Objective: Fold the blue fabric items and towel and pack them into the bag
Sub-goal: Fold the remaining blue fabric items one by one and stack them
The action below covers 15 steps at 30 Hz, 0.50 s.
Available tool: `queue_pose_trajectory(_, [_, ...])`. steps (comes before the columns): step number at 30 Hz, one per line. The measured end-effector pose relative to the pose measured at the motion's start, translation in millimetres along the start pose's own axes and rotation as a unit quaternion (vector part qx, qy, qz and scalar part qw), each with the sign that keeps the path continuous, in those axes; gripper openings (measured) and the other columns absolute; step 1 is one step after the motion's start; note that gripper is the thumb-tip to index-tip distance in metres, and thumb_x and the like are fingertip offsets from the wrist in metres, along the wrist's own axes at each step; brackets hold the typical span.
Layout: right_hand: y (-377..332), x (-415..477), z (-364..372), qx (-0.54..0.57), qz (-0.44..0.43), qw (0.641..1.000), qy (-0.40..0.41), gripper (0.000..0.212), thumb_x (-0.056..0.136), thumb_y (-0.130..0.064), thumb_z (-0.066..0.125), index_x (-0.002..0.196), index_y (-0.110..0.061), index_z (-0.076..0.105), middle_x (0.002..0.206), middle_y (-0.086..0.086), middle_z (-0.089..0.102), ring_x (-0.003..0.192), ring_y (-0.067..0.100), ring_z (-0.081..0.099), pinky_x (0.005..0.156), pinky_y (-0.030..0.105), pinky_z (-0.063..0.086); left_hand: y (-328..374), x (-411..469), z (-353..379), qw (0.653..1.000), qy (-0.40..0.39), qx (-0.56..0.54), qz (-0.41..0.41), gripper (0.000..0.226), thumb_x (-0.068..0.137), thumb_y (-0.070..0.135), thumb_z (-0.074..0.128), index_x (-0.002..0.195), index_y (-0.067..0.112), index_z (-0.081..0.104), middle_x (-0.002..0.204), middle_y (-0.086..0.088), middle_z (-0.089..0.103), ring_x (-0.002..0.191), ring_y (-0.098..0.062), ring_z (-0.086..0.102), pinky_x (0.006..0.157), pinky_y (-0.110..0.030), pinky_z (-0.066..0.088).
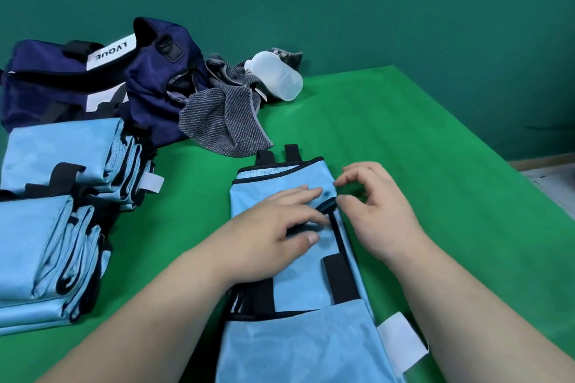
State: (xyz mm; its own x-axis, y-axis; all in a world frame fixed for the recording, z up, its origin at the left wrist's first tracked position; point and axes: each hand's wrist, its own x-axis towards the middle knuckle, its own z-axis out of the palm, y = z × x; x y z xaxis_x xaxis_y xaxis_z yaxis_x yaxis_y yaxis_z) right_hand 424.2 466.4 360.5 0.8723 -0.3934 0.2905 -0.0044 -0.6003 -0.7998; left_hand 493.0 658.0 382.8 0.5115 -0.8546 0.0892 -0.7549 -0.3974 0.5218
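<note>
- Left hand flat, fingers straight, pressing the blue fabric item.
- Right hand curled at its right edge; I cannot tell whether it is pinching.
- Item lies directly before me, with its long axis running away from me.

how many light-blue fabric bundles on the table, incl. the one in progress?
3. At the left, a near bundle and a far bundle beside the bag. The third bundle lies centre, under the left hand. The folded ones show many layers, so more pieces may be hidden.
</note>
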Motion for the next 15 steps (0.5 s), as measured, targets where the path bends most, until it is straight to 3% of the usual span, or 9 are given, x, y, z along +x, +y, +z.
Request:
queue_pose_trajectory(3, [-1.8,0.9,0.3,-0.035,-0.039,0.993,-0.102,0.034,0.094,-0.011,0.059,0.123,-0.024,0.067,0.145,-0.012,0.049,0.142,0.005,0.033,0.120,0.034,0.024,-16.0,-6.1,-10.5,0.998,0.040,0.042,-0.006,0.040,0.093,0.055,0.041,0.122,0.037,0.064,0.155,0.018,0.036,0.147,0.003,0.015,0.121,-0.033,0.020])
queue_pose_trajectory(6, [-7.8,1.7,0.2,-0.131,-0.051,0.972,-0.188,0.040,0.104,-0.020,0.045,0.143,-0.023,0.052,0.160,-0.011,0.030,0.150,0.002,0.014,0.125,0.036,0.008,-39.4,-7.9,-19.1,0.980,-0.039,0.186,-0.063,0.065,0.089,0.068,0.018,0.145,0.044,0.039,0.164,0.016,0.005,0.150,-0.003,-0.011,0.124,-0.042,0.002])
queue_pose_trajectory(9, [-12.5,0.8,2.3,-0.208,-0.046,0.955,-0.206,0.039,0.106,-0.028,0.037,0.143,-0.024,0.050,0.163,-0.008,0.025,0.151,0.005,0.012,0.123,0.033,-0.001,-58.6,-8.5,-22.2,0.968,-0.108,0.206,-0.091,0.069,0.090,0.072,0.008,0.154,0.047,0.013,0.160,0.021,-0.018,0.144,0.002,-0.027,0.123,-0.043,-0.007])
queue_pose_trajectory(15, [-15.2,-2.6,1.4,-0.235,-0.039,0.951,-0.198,0.040,0.107,-0.036,0.032,0.138,-0.021,0.052,0.162,-0.008,0.028,0.151,0.006,0.011,0.123,0.037,-0.001,-73.5,-7.5,-20.3,0.972,-0.092,0.202,-0.080,0.069,0.090,0.074,0.013,0.153,0.049,0.001,0.156,0.026,-0.027,0.139,0.003,-0.036,0.122,-0.037,-0.012])
